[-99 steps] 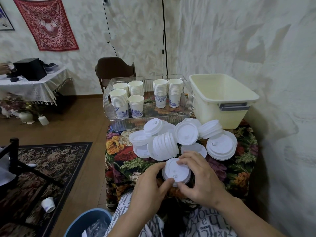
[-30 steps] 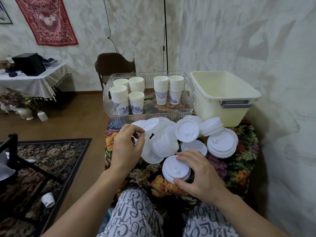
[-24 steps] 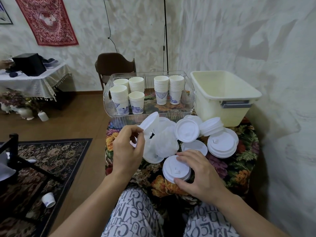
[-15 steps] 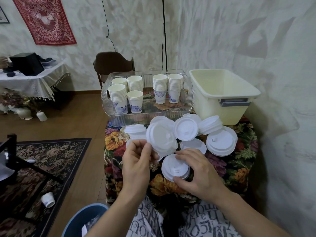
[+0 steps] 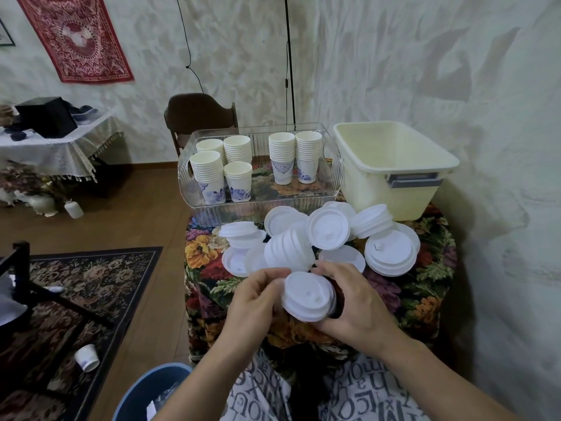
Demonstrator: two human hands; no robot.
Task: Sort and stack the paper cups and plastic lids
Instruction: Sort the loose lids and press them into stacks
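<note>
Both hands at near edge of table [image 5: 209,287], over floral cloth. Left hand [image 5: 253,302] and right hand [image 5: 355,308] closed round a small stack of white lids [image 5: 308,296], one on each side; grip of each clamped on the stack, fingers curled at its rim, top lid tilted toward the camera. Stack held just above the cloth; contact with table not determinable. Loose pile of lids [image 5: 288,250] directly behind the hands, some nested and lying on their sides, some flat. Separate flat lid stack [image 5: 391,253] to the right of the pile, sip hole upward. Clear tray [image 5: 261,205] behind the lids, holding six stacks of paper cups [image 5: 282,153], four at left, two at right, all upright. Cream tub [image 5: 391,165] just beside the tray on its right, against the wall. Single paper cup [image 5: 87,357] lying on the patterned rug, well apart from the table. Blue bin [image 5: 142,393] on floor at lower left, near the person's knees. Dark wooden chair [image 5: 200,117] behind the tray.
</note>
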